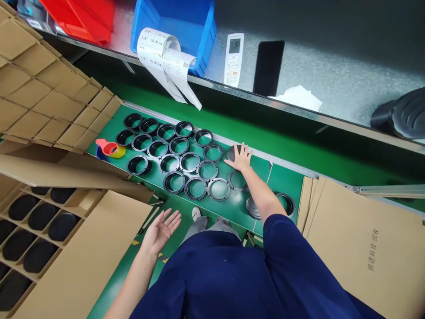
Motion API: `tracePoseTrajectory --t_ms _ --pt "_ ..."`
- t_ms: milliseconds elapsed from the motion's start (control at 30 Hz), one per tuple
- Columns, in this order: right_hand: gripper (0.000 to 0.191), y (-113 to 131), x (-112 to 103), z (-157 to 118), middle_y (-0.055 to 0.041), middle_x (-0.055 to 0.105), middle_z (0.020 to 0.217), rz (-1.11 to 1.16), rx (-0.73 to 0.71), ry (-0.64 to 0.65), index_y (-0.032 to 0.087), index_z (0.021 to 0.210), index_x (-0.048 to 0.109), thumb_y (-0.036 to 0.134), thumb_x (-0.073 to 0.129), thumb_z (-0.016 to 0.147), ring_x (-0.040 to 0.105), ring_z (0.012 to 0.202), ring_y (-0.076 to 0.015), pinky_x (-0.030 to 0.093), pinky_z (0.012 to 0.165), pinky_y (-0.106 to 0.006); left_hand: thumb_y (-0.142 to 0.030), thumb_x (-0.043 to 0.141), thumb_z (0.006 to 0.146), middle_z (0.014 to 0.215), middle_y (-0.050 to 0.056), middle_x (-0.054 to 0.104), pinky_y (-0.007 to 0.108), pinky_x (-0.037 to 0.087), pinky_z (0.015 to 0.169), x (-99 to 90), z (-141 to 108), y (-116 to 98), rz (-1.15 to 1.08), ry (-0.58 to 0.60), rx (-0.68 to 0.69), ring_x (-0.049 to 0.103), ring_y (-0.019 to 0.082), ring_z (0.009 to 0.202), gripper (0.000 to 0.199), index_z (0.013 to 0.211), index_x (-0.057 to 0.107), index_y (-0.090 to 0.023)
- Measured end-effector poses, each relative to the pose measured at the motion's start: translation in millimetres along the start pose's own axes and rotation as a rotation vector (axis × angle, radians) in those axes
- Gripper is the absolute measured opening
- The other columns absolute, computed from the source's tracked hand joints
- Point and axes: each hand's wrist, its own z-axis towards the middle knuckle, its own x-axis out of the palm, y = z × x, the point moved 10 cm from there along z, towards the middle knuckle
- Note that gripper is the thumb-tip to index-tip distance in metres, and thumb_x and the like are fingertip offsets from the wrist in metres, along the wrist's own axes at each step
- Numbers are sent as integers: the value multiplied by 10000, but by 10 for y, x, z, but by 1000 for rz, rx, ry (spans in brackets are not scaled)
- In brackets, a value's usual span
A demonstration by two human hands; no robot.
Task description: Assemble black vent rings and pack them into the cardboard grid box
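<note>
My right hand [241, 158] lies over a dark round cap [231, 153] at the back of the green bench, its fingers spread; the hand covers most of the cap. My left hand [162, 230] hangs in front of the bench, palm up, with nothing in it and its fingers apart. Between the two hands, several black rings [190, 162] stand in loose rows on the green bench top [155, 175]. By my right forearm lie a black ribbed cap [253, 208] and another black ring [289, 204], which the arm partly hides.
At left stands an open carton [76, 252] with black round parts in dividers. Cardboard partitions [43, 88] lean behind it. Red and yellow tape cores [111, 147] sit nearby. Flat cardboard [361, 239] is at right. The shelf holds a blue bin [202, 44], labels, a remote [233, 60] and a phone [268, 66].
</note>
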Motion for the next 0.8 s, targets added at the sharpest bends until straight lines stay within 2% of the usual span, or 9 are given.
tracePoseTrajectory --t_ms 133,200,300,400,467,567,667,733,800 --pt "883 137 -251 87 -211 -96 1736 -42 -46 -181 158 1693 12 686 242 1024 -76 1591 -407 -13 1230 -669 -237 491 1017 1308 212 682 358 662 811 -251 12 49 -35 -86 -39 761 261 1034 369 1355 581 -119" --pt "909 127 -151 168 -230 -88 1732 -63 -25 -99 152 1692 15 697 276 1013 -56 1587 -423 29 1222 -688 -220 505 1000 1267 203 703 356 663 811 -293 32 56 -55 -102 -64 761 264 1034 401 1379 582 -114" --pt "1035 33 61 202 -233 -83 1729 -89 -14 148 212 1691 48 728 504 919 2 1577 -470 184 1176 -720 -209 534 982 1209 188 725 358 655 841 -257 37 14 -95 -82 -47 757 257 1031 347 1295 637 -104" --pt "1096 46 -81 83 -248 159 1689 -103 -27 177 232 1673 155 579 720 801 231 1510 -498 370 1096 -671 -189 629 933 1168 188 726 348 623 881 -122 -41 31 -56 -46 -8 746 237 986 215 1112 704 -98" --pt "1074 205 -382 -53 -276 370 1561 -63 9 -7 171 1642 236 560 727 770 375 1406 -507 422 1044 -666 -213 750 865 1166 192 717 367 589 923 61 -78 3 13 7 51 724 245 1012 233 1076 728 -116" --pt "1123 1123 -547 -581 -272 358 1569 44 -322 -127 167 1648 219 619 711 745 365 1401 -519 415 1042 -708 -322 894 751 1306 185 659 509 514 1035 457 -48 -237 21 201 182 619 325 1244 495 1200 718 -210" --pt "1128 2232 -372 -1535 -244 328 1607 164 -780 -48 197 1647 251 634 730 724 312 1460 -495 363 1116 -716 -393 922 707 1459 130 566 567 470 1066 667 -66 -567 -106 423 291 541 349 1346 691 1339 646 -346" --pt "1124 2737 -186 -1962 -217 292 1644 307 -883 51 216 1636 288 661 742 708 264 1509 -470 313 1178 -699 -394 909 707 1463 116 560 524 488 1044 535 -105 -741 -138 475 363 578 342 1291 655 1310 659 -341" --pt "1057 3056 55 -2024 -179 307 1656 547 -787 217 243 1620 320 673 719 740 298 1525 -417 327 1209 -644 -381 886 708 1440 111 570 512 516 995 211 -104 -833 -150 464 389 610 341 1226 635 1297 655 -329"
